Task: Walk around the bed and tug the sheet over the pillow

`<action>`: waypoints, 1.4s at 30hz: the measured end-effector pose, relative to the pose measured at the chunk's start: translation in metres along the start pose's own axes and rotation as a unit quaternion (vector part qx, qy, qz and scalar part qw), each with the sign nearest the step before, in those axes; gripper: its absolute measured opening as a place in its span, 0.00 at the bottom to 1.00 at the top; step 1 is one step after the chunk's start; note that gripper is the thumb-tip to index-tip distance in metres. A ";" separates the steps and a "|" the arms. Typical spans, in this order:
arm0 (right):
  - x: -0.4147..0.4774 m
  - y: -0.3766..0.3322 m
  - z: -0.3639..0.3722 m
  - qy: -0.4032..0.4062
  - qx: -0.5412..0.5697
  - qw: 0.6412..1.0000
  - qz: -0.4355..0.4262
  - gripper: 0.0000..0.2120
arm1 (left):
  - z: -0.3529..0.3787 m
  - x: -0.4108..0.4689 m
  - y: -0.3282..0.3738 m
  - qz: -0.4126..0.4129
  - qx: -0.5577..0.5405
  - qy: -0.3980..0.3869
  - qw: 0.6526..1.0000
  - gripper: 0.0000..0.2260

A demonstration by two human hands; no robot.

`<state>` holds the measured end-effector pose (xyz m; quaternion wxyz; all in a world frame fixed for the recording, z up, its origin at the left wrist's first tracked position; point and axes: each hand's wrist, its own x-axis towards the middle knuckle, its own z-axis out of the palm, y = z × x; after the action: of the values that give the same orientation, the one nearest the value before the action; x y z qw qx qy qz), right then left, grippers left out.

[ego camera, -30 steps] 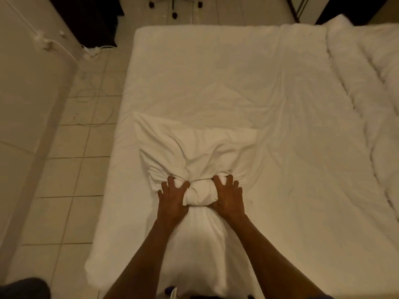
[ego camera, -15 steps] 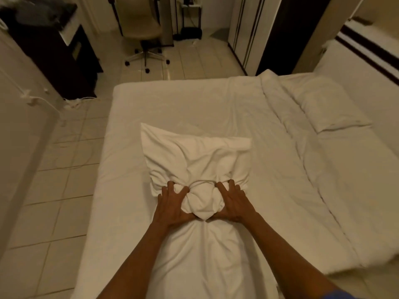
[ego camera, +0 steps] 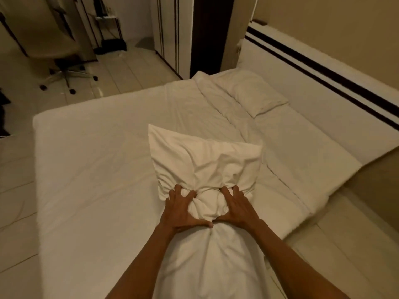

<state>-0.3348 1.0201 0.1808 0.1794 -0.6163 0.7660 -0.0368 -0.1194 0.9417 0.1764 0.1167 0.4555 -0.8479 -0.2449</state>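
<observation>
The left hand (ego camera: 180,209) and the right hand (ego camera: 237,209) curl around a bunched knot of the white cotton pillowcase (ego camera: 205,169), squeezing it so the fabric gathers, on the white-sheeted bed (ego camera: 90,169).

Dim warm light (perhaps from overhead), soft focus, edges warped.

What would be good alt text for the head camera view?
Left hand and right hand grip a bunched knot of a white pillowcase on a white bed; a pillow lies by the headboard.
</observation>
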 end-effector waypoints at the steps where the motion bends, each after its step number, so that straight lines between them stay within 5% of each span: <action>1: -0.005 0.006 -0.001 0.001 0.008 1.000 0.006 0.57 | 0.005 0.001 0.005 0.002 -0.003 0.000 1.000 0.50; 9: -0.046 0.098 -0.011 0.004 0.100 0.993 0.061 0.60 | 0.054 0.032 0.081 0.039 0.021 -0.026 0.999 0.43; 15: -0.069 0.201 -0.039 0.054 0.145 0.983 0.097 0.52 | 0.096 0.081 0.180 0.085 0.055 -0.045 0.994 0.43; 42: -0.041 0.601 -0.200 0.146 0.042 0.967 0.205 0.47 | 0.299 0.332 0.520 0.192 0.050 -0.026 0.980 0.33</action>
<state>-0.9512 1.1689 0.2099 0.0945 -0.4263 0.8915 -0.1209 -0.8022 1.0001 0.1842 0.1167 0.2828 -0.9336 -0.1867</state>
